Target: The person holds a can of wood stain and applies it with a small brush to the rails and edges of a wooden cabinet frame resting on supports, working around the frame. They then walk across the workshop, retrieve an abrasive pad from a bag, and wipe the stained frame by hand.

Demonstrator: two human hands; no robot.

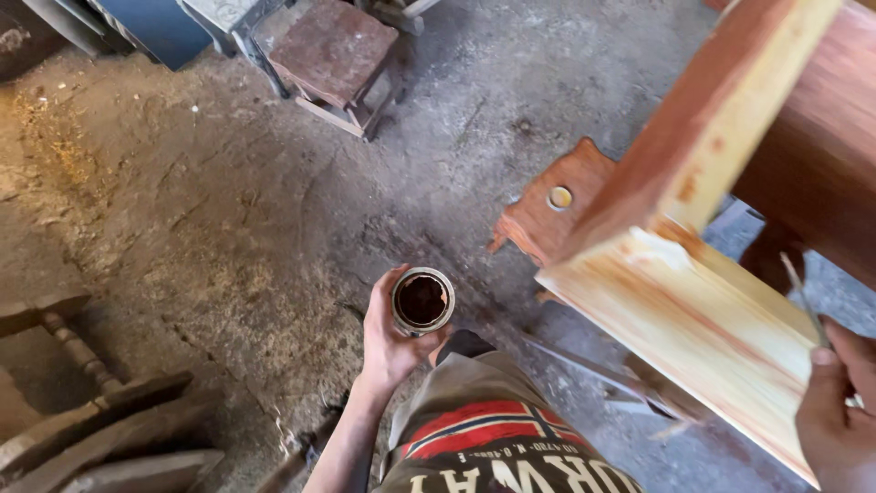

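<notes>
Gripping a round tin [422, 300] of dark stain, your left hand [391, 340] wraps its side above the gritty concrete floor [228, 210]. Your right hand [835, 411] pinches a thin brush [803, 301] against the streaky, half-stained wood panel [703, 319]. Farther off stands a rusty stool [333, 55].

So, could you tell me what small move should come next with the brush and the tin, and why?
Probably bring the brush in the right hand across to the open tin that the left hand holds up, and dip it. The tin shows dark liquid inside, and the wooden panel beside the brush looks only thinly streaked with reddish stain, with pale wood showing.
</notes>
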